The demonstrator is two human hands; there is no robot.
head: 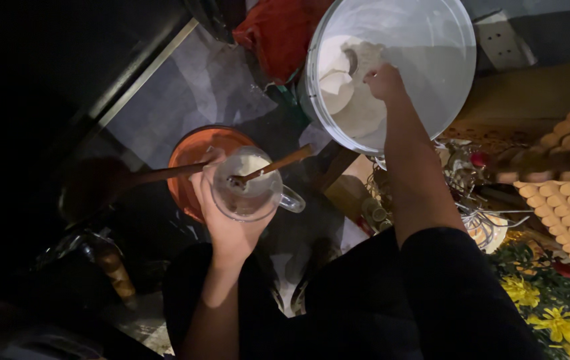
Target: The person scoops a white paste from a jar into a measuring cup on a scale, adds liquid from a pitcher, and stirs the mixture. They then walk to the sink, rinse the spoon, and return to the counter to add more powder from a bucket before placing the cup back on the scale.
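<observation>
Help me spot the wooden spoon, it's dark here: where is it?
The wooden spoon stands slanted in the glass jug held by the left hand, centre of the head view, beside the orange bowl.

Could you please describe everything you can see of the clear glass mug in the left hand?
The glass mug is clear, round and seen from above, with a loop handle pointing right. It holds a little pale powder, and a wooden spoon rests inside, its handle angled up to the right. The left hand grips it from the left, holding it beside an orange bowl.
</observation>
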